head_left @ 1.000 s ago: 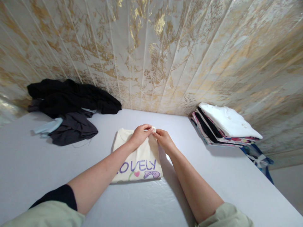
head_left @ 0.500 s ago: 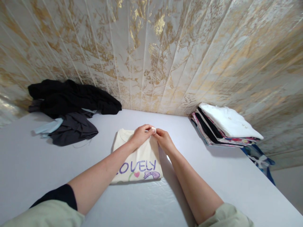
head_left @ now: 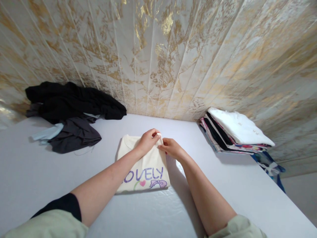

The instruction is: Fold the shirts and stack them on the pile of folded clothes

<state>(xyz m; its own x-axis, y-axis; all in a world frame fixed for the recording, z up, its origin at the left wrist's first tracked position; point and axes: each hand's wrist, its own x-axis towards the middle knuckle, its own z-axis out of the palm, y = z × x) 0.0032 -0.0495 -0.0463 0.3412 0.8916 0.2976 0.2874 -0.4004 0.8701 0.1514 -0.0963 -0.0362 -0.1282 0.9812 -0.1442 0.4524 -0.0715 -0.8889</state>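
Note:
A cream T-shirt (head_left: pixel 155 162), folded into a compact rectangle, lies in front of me on the table. Its purple "LOVELY" lettering, a pink heart and a purple bow show near the close edge, and the neckline is at its far left. My left hand (head_left: pixel 148 141) pinches the far right corner of the shirt between thumb and fingers. Just below that corner, my right hand (head_left: pixel 172 147) grips the shirt's right edge with its fingertips. My left forearm covers the shirt's left part and the start of the lettering.
On the white table (head_left: pixel 123 218), a loose heap of black clothes (head_left: pixel 79 100) lies back left, with a dark grey garment (head_left: pixel 76 134) and a light blue one (head_left: pixel 48 132). A folded clothes stack (head_left: pixel 237 127) stands back right, beside a blue item with a white bow (head_left: pixel 271 167). A gold-patterned curtain (head_left: pixel 158 59) hangs behind.
My right hand has slid a little toward me along the shirt's right edge, away from my left hand. The left hand keeps its pinch at the corner.

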